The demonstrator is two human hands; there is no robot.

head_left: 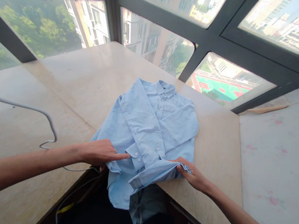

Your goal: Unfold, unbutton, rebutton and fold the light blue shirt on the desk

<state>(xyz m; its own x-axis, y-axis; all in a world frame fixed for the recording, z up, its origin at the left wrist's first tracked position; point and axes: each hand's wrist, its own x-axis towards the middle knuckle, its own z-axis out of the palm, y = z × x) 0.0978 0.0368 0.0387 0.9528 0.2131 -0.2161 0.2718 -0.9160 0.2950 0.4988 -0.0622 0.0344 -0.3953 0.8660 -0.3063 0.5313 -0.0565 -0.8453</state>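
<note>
A light blue button-up shirt (150,126) lies face up on a beige stone counter (94,77), collar toward the windows, both sleeves folded across its front. Its bottom hem hangs over the counter's near edge. My left hand (99,153) rests on the shirt's lower left side, index finger stretched out to the cuff, the other fingers curled on the fabric. My right hand (192,173) pinches the lower right edge of the shirt, where a cuffed sleeve folds across.
A thin white cable (44,115) curves over the counter at the left and drops off the near edge. Dark-framed windows (207,39) wrap the back. A pale patterned surface (278,154) lies to the right. A dark gap opens below the counter's front corner.
</note>
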